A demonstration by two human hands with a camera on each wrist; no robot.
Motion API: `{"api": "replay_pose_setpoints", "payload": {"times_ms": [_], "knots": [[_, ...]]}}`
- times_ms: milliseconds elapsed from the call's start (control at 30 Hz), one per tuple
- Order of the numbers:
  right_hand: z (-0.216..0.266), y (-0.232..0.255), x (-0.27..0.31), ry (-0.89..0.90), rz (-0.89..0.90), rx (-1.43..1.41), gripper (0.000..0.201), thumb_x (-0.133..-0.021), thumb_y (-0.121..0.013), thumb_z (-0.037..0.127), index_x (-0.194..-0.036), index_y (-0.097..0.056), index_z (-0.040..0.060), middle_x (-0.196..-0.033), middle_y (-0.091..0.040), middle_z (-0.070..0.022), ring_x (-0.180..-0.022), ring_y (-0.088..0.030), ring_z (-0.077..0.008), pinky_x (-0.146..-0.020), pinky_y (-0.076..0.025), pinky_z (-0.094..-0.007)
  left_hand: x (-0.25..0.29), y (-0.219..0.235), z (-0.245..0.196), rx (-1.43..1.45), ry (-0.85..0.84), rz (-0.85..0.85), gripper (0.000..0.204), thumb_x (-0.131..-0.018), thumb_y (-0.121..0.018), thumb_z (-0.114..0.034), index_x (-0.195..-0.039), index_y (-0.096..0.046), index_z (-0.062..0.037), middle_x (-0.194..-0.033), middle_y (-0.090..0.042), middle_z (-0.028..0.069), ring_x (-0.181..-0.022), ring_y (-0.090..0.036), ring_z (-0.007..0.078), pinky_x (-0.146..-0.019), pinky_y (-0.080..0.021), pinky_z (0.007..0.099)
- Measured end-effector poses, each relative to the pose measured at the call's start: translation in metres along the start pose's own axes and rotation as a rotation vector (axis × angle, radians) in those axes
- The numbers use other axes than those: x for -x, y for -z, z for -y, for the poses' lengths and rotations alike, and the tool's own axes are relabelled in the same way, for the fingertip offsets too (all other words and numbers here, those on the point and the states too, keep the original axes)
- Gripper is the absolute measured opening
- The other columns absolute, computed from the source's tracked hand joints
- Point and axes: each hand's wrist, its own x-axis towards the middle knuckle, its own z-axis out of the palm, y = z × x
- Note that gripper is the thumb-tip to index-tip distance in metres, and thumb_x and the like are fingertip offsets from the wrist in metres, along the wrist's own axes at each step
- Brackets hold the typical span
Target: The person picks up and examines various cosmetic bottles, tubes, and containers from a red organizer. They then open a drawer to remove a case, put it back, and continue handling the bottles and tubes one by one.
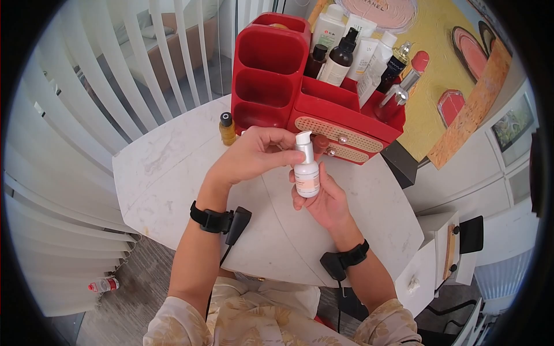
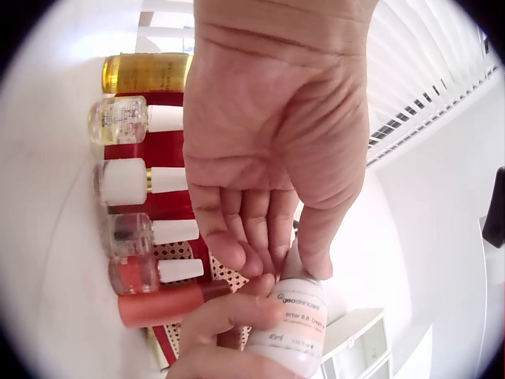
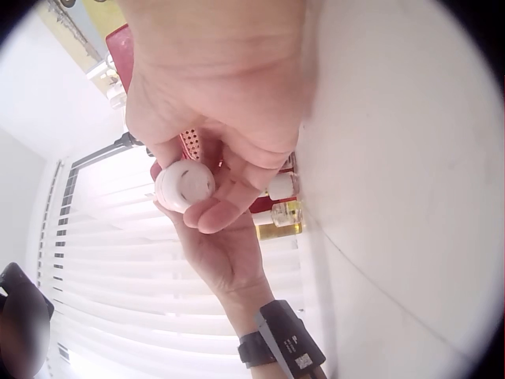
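Note:
A small white pump bottle of B.B. cream (image 1: 307,180), with a silver collar and peach label, stands upright between both hands over the table. My left hand (image 1: 254,151) pinches it at the silver collar, thumb in front. Lower down, my right hand (image 1: 329,203) holds the bottle's body between thumb and fingers. The label of the B.B. cream bottle (image 2: 296,328) faces the left wrist camera, its top partly hidden by the left thumb. From the right wrist view, the round white base of the B.B. cream bottle (image 3: 193,185) shows beside the right fingers.
Behind the hands stands a red cosmetics organizer (image 1: 268,78) with tubes and bottles and two woven-front drawers (image 1: 323,128). A yellow bottle (image 1: 227,130) is at its left. Several small bottles, including a clear nail polish bottle (image 2: 118,121), line its front beside a coral tube (image 2: 166,306).

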Motion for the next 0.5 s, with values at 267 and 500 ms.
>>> {"api": "replay_pose_setpoints", "payload": {"times_ms": [267,500], "knots": [[0.003,0.001,0.002,0.005,0.084,-0.063,0.058,-0.111,-0.029,0.045,-0.145,-0.045,0.0012,-0.120,-0.059,-0.0118,-0.086,-0.064,-0.0236,-0.074,-0.054,-0.0374,0.003,0.001,-0.010,0.032,-0.045,-0.069,0.021,-0.096,-0.071,-0.011,-0.114,-0.072,0.0009,-0.096,-0.074,0.0046,-0.085,-0.065,0.0089,-0.077,-0.052,0.0254],[0.008,-0.009,0.005,0.022,0.192,0.135,0.059,-0.108,-0.050,0.038,-0.154,-0.036,0.0028,-0.130,-0.061,-0.0090,-0.112,-0.067,-0.0265,-0.098,-0.053,-0.0460,0.001,0.006,-0.007,0.147,-0.153,-0.157,0.016,-0.099,-0.063,-0.006,-0.111,-0.072,-0.0009,-0.087,-0.072,0.0032,-0.075,-0.063,0.0088,-0.070,-0.050,0.0243]]}}
